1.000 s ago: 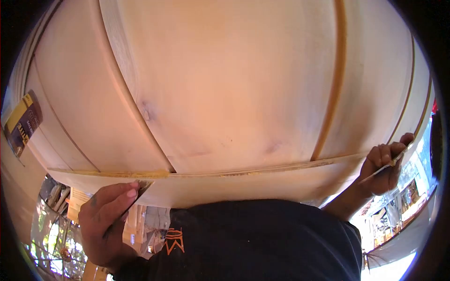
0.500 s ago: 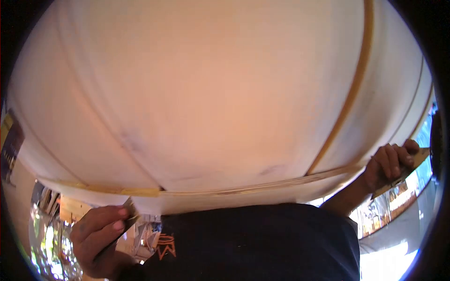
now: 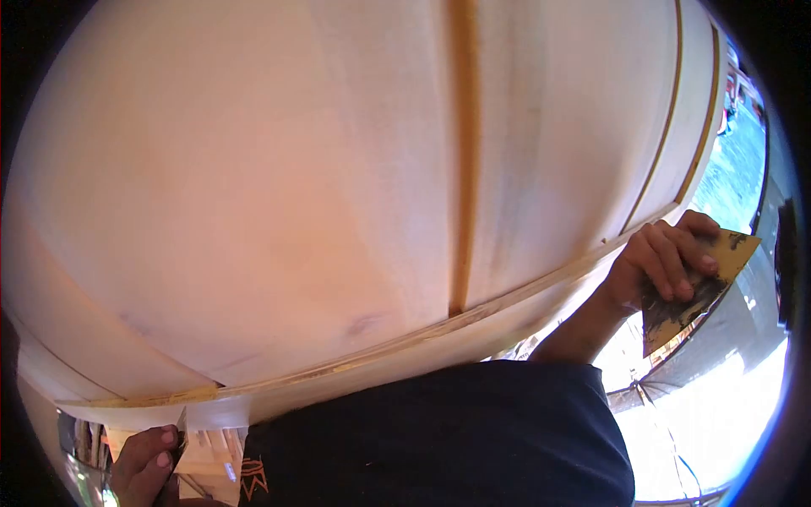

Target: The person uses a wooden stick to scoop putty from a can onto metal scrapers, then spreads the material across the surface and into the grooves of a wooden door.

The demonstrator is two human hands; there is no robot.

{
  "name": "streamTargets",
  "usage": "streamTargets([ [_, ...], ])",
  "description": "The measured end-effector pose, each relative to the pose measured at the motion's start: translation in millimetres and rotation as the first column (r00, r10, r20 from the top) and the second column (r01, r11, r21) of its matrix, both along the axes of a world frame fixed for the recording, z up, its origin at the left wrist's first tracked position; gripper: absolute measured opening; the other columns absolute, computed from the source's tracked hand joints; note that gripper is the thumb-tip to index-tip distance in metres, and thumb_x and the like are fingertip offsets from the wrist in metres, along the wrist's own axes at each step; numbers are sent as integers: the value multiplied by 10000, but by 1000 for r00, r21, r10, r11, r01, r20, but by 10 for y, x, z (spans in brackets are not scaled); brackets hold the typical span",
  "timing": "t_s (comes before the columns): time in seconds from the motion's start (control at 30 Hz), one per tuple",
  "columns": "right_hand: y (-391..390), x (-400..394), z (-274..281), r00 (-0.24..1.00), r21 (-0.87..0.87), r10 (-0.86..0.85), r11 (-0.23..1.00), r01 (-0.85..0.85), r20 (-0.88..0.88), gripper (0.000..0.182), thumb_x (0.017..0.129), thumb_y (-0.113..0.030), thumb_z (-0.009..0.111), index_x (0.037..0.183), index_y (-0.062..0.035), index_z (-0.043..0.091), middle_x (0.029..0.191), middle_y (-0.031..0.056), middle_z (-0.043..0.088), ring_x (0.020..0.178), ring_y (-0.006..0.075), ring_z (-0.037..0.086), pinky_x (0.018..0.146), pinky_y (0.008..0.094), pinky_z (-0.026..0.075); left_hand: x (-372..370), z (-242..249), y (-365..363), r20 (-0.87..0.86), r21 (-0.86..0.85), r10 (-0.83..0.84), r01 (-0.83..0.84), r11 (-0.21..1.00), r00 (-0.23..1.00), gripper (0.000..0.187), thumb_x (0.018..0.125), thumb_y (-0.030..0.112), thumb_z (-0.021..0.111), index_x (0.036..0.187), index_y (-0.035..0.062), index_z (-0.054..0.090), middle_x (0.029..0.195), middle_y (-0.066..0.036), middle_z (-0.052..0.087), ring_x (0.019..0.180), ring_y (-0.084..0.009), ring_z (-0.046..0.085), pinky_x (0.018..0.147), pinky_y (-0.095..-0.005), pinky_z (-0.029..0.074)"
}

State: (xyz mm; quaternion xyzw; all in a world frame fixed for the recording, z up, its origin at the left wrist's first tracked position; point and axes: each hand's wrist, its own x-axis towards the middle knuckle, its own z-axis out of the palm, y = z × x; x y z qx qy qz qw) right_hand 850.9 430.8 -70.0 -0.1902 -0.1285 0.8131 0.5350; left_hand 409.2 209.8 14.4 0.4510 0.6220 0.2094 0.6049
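Observation:
A large pale panel [image 3: 253, 211] fills most of the head view, with a brown strip [image 3: 464, 169] running down its middle. At the right, past the panel's edge, my right hand [image 3: 663, 262] holds a flat tan plate [image 3: 731, 253] smeared dark, the fingers spread over its face and the thumb hidden behind. My left hand [image 3: 144, 465], low at the left, pinches a thin, narrow flat piece [image 3: 182, 431] between fingertips and thumb. That piece is seen nearly edge-on, its tip close to the panel's near edge; I cannot tell its exact kind.
A wooden ledge [image 3: 397, 348] runs along the panel's near edge, close to my dark shirt [image 3: 439, 431]. Two more thin brown strips cross the panel at the right. Bright floor and a dark cable [image 3: 667, 431] show at the lower right.
The view has swung right, so the brown strip now lies nearer the middle. My right hand has turned the tan plate to show more of its face. My left hand sits lower in view.

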Motion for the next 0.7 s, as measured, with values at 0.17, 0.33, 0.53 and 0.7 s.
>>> streamTargets([
  [0.17,-105,163,101,999,5,-35,999,35,1,433,834,-179,595,1178,57,478,861,202,662,527,229,646,419,264,545,129,77,64,-23,0,-66,66,998,998,310,831,-71,498,1135,-94,556,1048,-308,593,1002,-409,590,879,-451,468],
  [0.33,-159,305,164,999,71,-40,997,39,11,438,837,-182,588,1206,25,472,914,189,661,577,227,658,434,256,544,237,138,-48,-67,27,27,-25,999,997,302,820,-81,507,1117,-99,558,1042,-302,598,982,-401,598,878,-460,463],
  [0.53,-102,284,279,997,96,-73,992,77,-38,409,857,-168,578,1191,44,474,936,188,660,618,225,666,506,276,561,102,162,24,-102,-6,-46,46,999,994,290,813,-76,535,1097,-61,594,1069,-238,621,1017,-373,593,891,-440,454],
  [0.7,46,844,361,987,112,-126,984,138,-104,418,853,-168,591,1188,52,471,948,197,656,632,222,671,524,283,566,533,185,197,-139,-80,-88,77,994,986,311,798,-81,540,1104,-56,591,1079,-235,617,1016,-367,594,889,-421,455],
])
